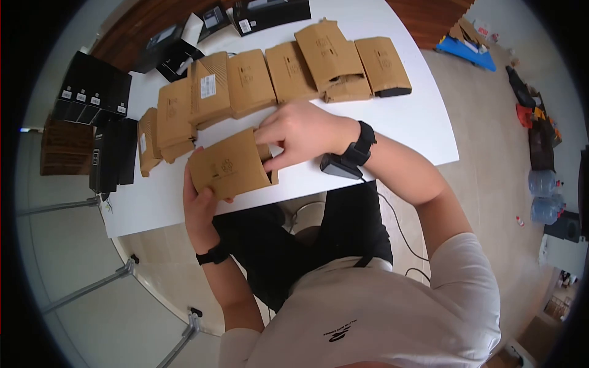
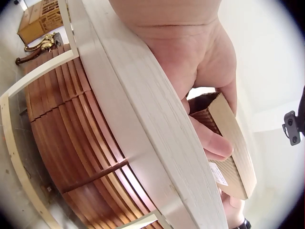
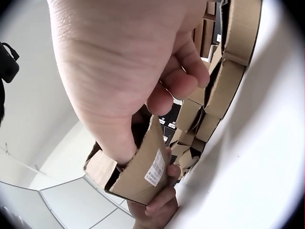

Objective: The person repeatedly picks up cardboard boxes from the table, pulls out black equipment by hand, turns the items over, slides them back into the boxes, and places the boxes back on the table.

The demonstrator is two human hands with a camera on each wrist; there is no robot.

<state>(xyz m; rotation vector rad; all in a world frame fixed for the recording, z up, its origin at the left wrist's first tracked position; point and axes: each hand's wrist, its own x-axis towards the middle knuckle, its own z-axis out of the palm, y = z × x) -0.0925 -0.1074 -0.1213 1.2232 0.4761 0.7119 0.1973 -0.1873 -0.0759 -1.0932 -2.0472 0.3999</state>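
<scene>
A brown cardboard box [image 1: 227,165] with a printed mark is held tilted over the near part of the white table. My left hand [image 1: 199,199] grips its closed end, thumb on the printed face and fingers underneath. A white label shows on the box's underside in both wrist views. At the open end is my right hand [image 1: 304,132]. Its thumb [image 3: 121,145] reaches inside the opening, next to a raised flap [image 3: 101,169], while the other fingers curl at the box's edge. What lies inside the box is hidden.
Several similar cardboard boxes [image 1: 248,80] lie in a curved row behind my hands. Black boxes [image 1: 92,92] are stacked at the left, with more black boxes [image 1: 270,15] along the back. The white table's edge [image 1: 165,221] runs close before my body.
</scene>
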